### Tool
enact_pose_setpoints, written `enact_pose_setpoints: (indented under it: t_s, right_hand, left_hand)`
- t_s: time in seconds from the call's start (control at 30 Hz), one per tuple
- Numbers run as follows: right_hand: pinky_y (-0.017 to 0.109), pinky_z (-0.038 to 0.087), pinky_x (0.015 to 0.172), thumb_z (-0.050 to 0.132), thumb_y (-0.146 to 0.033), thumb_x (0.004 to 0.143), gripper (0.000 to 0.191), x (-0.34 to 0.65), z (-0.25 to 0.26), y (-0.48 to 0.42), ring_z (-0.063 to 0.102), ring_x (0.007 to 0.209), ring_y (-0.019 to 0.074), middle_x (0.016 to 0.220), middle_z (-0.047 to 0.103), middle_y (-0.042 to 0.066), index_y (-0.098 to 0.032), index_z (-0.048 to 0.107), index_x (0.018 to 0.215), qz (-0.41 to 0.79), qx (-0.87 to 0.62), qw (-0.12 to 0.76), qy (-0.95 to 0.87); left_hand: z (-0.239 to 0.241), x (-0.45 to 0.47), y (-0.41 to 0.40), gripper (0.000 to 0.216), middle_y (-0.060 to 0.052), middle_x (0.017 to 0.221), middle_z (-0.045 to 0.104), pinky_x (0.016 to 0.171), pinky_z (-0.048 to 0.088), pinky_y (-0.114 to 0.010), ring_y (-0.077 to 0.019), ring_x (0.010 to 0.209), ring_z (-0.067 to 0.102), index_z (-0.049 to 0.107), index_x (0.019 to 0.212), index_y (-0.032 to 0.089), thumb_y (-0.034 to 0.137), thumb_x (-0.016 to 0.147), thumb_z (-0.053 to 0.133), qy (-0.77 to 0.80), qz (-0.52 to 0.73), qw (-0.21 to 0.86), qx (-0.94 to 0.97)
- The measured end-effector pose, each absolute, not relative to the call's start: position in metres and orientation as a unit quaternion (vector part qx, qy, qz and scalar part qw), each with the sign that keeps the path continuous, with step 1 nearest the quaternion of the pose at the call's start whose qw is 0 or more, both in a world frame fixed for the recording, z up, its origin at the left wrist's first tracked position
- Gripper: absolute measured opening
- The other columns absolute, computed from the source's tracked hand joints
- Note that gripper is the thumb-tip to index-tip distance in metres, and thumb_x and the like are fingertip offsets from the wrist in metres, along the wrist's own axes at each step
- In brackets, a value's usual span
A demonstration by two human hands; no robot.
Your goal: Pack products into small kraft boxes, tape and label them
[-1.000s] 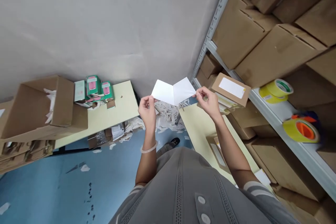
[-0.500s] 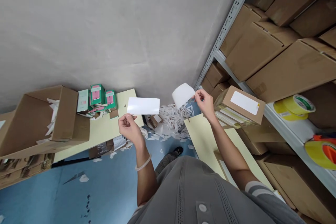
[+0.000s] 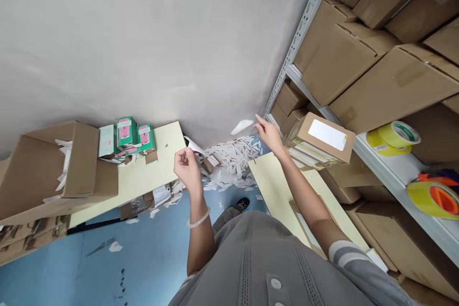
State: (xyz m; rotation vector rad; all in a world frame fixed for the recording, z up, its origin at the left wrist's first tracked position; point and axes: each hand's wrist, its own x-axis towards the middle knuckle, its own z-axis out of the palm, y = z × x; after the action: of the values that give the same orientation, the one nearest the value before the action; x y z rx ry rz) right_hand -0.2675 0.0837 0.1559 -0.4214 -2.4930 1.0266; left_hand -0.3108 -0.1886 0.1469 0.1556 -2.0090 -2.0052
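Note:
My left hand [image 3: 186, 165] is raised in front of me, its fingers pinched on a white paper piece [image 3: 194, 145] seen nearly edge-on. My right hand [image 3: 267, 133] reaches forward with fingers stretched out and holds nothing. Another white paper piece [image 3: 242, 126] hangs in the air just left of its fingertips, above a heap of white paper scraps [image 3: 233, 158] on the blue floor. A brown carton with a white label [image 3: 321, 137] lies just right of my right hand.
A pale yellow table [image 3: 143, 169] on the left carries green and pink boxes [image 3: 126, 134] and an open cardboard box [image 3: 68, 165]. A second yellow table [image 3: 278, 189] is on the right. A metal shelf [image 3: 383, 167] holds cartons and tape rolls [image 3: 394, 135].
The folded white sheet was pulled apart into two pieces. My right hand let go of its piece, which now floats free. My left hand drew back toward the middle with its piece.

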Motion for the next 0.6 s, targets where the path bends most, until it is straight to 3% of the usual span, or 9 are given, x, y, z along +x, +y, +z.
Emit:
enact_pose_setpoints:
  t_s: [0.1, 0.2, 0.33, 0.47, 0.6]
  right_hand:
    - [0.033, 0.050, 0.074, 0.049, -0.026, 0.087, 0.049, -0.232, 0.159, 0.088, 0.064, 0.068, 0.0184, 0.087, 0.073, 0.002, -0.022, 0.055, 0.136, 0.380, -0.158, 0.199, -0.890]
    - [0.032, 0.050, 0.074, 0.054, -0.027, 0.087, 0.044, -0.187, 0.168, 0.086, 0.064, 0.073, 0.0181, 0.094, 0.073, 0.003, -0.024, 0.059, 0.131, 0.384, -0.151, 0.204, -0.888]
    - [0.038, 0.049, 0.084, 0.062, -0.031, 0.086, 0.038, -0.124, 0.176, 0.068, 0.063, 0.090, 0.0225, 0.106, 0.069, 0.007, -0.026, 0.060, 0.124, 0.361, -0.157, 0.215, -0.894]
    - [0.045, 0.044, 0.097, 0.070, -0.035, 0.082, 0.051, -0.069, 0.173, 0.052, 0.054, 0.118, 0.0292, 0.126, 0.059, 0.010, -0.028, 0.052, 0.130, 0.322, -0.212, 0.251, -0.888]
    - [0.050, 0.041, 0.101, 0.075, -0.041, 0.077, 0.061, -0.015, 0.170, 0.045, 0.047, 0.127, 0.0324, 0.135, 0.050, 0.012, -0.029, 0.046, 0.129, 0.298, -0.325, 0.301, -0.845]
  left_hand:
    - [0.149, -0.303, -0.170, 0.023, 0.002, 0.072, 0.060, 0.072, 0.047, -0.023, -0.0113, 0.069, 0.060, 0.057, 0.085, 0.018, 0.041, 0.087, 0.057, -0.696, -0.708, 0.118, 0.020]
    - [0.151, -0.290, -0.142, 0.024, 0.001, 0.072, 0.061, 0.074, 0.047, -0.024, -0.0116, 0.071, 0.060, 0.057, 0.086, 0.018, 0.043, 0.088, 0.057, -0.683, -0.727, 0.064, -0.023]
    - [0.159, -0.258, -0.094, 0.026, 0.000, 0.076, 0.061, 0.075, 0.048, -0.024, -0.0120, 0.073, 0.061, 0.057, 0.090, 0.019, 0.045, 0.089, 0.057, -0.631, -0.770, -0.045, -0.087]
    - [0.170, -0.208, -0.047, 0.027, 0.000, 0.079, 0.060, 0.072, 0.048, -0.023, -0.0111, 0.072, 0.060, 0.057, 0.095, 0.020, 0.046, 0.088, 0.057, -0.575, -0.787, -0.171, -0.145]
    - [0.182, -0.150, -0.014, 0.029, -0.003, 0.091, 0.062, 0.076, 0.049, -0.025, -0.0127, 0.082, 0.062, 0.057, 0.098, 0.021, 0.049, 0.089, 0.055, -0.526, -0.764, -0.310, -0.211]
